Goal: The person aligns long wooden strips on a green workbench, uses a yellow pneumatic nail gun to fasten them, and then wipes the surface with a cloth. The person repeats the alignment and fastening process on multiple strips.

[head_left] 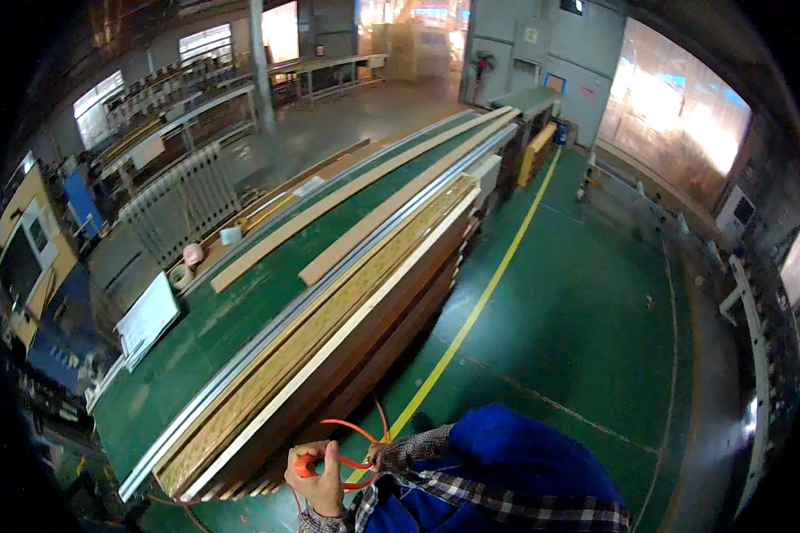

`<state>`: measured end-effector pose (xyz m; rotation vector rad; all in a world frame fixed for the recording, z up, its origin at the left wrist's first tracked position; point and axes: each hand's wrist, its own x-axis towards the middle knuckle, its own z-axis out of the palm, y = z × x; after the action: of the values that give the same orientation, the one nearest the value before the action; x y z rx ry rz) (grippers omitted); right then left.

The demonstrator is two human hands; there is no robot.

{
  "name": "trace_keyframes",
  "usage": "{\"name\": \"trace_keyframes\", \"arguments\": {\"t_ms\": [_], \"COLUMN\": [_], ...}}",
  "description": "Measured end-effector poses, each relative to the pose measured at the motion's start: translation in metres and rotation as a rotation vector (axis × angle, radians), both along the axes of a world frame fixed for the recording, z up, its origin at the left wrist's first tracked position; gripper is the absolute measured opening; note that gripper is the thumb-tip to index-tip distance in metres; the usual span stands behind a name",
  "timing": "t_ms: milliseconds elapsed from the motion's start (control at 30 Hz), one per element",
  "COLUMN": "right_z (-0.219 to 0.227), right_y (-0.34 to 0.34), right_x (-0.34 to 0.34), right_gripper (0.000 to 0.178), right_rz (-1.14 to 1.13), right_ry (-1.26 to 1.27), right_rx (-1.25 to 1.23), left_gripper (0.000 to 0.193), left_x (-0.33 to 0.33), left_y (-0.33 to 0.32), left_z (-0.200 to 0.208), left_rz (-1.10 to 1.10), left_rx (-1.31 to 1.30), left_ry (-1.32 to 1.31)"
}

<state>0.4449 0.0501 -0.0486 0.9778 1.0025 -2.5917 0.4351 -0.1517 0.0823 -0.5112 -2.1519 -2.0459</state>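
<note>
At the lower middle, my left hand [325,489] is closed around an orange-red piece that looks like part of the thin orange hose [354,427]. The hose loops between my hands and trails toward the floor. Close to its right, my right hand [376,457] shows only in part below a checked cuff and appears closed on the same hose. Just beyond my hands runs a stack of long boards [347,384] with dark brown sides. A long pale strip [356,328] and a wrapped yellowish profile [311,351] lie along its top.
A long green table [206,330] carries two tan strips [364,200], grey rails and a white paper [148,313]. Tape rolls [181,278] sit at its left edge. A yellow line [471,318] crosses the green floor [560,329] beside the stack. Metal racks [745,298] stand far right.
</note>
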Motion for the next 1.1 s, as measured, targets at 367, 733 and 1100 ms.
{"name": "trace_keyframes", "arguments": {"t_ms": [367, 733, 1100], "right_z": [-0.034, -0.108, 0.041], "right_y": [0.079, 0.194, 0.241], "right_x": [-0.069, -0.089, -0.211], "right_gripper": [0.035, 0.031, 0.033], "right_rz": [0.008, 0.538, 0.269], "right_ry": [-0.034, -0.157, 0.398], "right_rx": [-0.188, 0.802, 1.788], "left_gripper": [0.022, 0.026, 0.030], "left_x": [-0.080, -0.168, -0.289], "left_y": [0.094, 0.169, 0.229], "left_z": [-0.087, -0.033, -0.059], "left_rz": [-0.197, 0.203, 0.281], "left_rx": [0.007, 0.395, -0.031], "left_ry": [-0.185, -0.331, -0.272]}}
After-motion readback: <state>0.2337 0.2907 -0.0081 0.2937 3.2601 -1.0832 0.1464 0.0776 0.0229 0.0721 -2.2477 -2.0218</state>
